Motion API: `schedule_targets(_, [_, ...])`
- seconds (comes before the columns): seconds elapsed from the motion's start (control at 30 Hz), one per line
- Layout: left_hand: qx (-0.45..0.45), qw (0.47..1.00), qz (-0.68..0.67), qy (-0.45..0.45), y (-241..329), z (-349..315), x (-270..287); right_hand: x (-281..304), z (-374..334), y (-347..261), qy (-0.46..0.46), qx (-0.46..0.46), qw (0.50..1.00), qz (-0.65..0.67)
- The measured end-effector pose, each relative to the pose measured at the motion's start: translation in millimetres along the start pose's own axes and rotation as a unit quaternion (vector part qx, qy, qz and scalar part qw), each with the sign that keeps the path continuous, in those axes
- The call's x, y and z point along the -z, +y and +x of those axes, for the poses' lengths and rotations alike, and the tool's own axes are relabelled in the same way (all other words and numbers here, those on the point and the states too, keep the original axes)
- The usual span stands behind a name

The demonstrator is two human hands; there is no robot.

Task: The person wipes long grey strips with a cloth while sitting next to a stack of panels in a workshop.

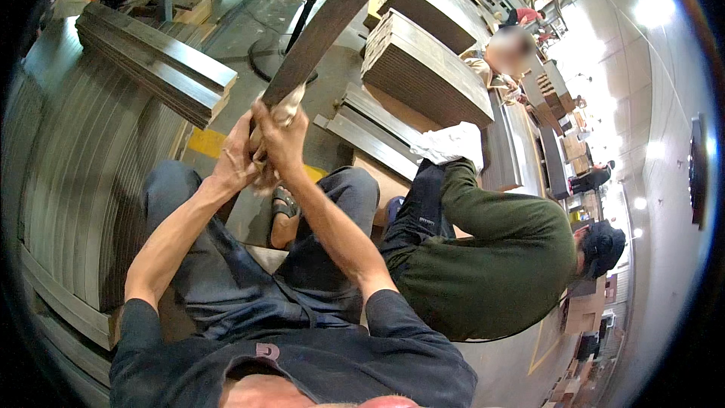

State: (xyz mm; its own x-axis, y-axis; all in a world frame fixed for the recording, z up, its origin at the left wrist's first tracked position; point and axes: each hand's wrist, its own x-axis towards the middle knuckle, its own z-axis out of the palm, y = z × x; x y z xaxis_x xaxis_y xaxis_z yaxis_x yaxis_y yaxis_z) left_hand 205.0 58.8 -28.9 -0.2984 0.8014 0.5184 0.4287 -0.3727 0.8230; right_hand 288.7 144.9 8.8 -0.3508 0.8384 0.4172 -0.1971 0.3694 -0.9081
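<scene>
A long dark plank (336,23) slants up and away from between my knees. Both my hands close round it, with a pale, crumpled cloth (288,108) pressed against its surface. My right hand (283,140) grips the cloth from the right, its thumb uppermost. On the other side, my left hand (238,157) is closed against the plank and cloth, a little nearer to me. Folds of cloth show between the two hands and hang below them. The hands hide part of the plank, and some fingertips are blurred.
Stacked dark planks (57,174) fill the left side, with a few boards (155,64) across them. More plank stacks (423,64) stand ahead right. Close on my right sits a co-worker in a green top (491,264), a white cloth (449,143) by their knees. A dark pole (302,23) stands behind my plank.
</scene>
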Motion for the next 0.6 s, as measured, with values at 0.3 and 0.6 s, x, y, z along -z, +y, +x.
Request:
schedule_targets(0.3, [-0.035, 0.989, -0.012, 0.144, 82.6, 30.6, 52.1, 0.4, 28.8, -37.6, -0.079, 0.072, 0.994, -0.026])
schedule_targets(0.6, [-0.094, 0.867, -0.379, 0.31, 124.3, 21.5, 112.3, -42.9, 5.6, -36.0, -0.148, 0.449, 0.847, -0.242])
